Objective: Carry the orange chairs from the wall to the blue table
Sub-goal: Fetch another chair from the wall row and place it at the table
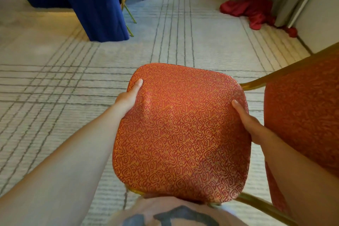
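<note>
Orange swirl-patterned fabric fills the view: the orange chair [180, 134] is held by its seat cushion close against the person's waist. The left grip [129, 95] and right grip [247, 121] clasp opposite side edges, thumbs laid on top and fingers hidden underneath, probably so the weight hangs evenly. The padded panel [302, 108] on a gold frame to the right may be this chair's back or a second chair; I can't tell. The blue worktop [97, 2] stands well ahead across the striped carpet [55, 79], so I judge the carry is about midway.
</note>
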{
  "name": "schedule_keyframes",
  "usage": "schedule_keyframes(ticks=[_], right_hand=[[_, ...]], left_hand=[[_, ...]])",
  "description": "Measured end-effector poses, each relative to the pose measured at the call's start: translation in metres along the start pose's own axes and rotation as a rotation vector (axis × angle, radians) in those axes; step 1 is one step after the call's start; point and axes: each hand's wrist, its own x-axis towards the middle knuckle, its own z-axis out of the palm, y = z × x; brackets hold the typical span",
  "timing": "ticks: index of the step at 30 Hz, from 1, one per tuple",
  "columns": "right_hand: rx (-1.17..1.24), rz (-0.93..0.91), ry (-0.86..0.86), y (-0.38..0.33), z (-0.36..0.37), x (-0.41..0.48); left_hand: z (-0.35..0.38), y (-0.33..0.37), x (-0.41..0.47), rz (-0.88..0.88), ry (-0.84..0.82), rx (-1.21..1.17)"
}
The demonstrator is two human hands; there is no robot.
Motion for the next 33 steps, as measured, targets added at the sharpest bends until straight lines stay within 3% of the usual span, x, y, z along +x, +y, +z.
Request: schedule_keyframes(ticks=[9,17,27,33], right_hand=[[-0.004,-0.002,0.008,-0.160,0.048,0.174],[-0.063,-0.003,-0.006,-0.354,0.068,0.351],[-0.119,0.019,-0.037,-0.513,0.138,0.531],[-0.064,0.005,-0.025,-0.615,0.187,0.646]], left_hand=[[0.028,0.123,0.211,-0.050,-0.064,-0.010],[0.052,0.271,0.398,-0.073,-0.063,-0.072],[0.053,0.373,0.599,-0.128,0.008,-0.072],[0.045,0.472,0.750,-0.072,-0.025,-0.044]])
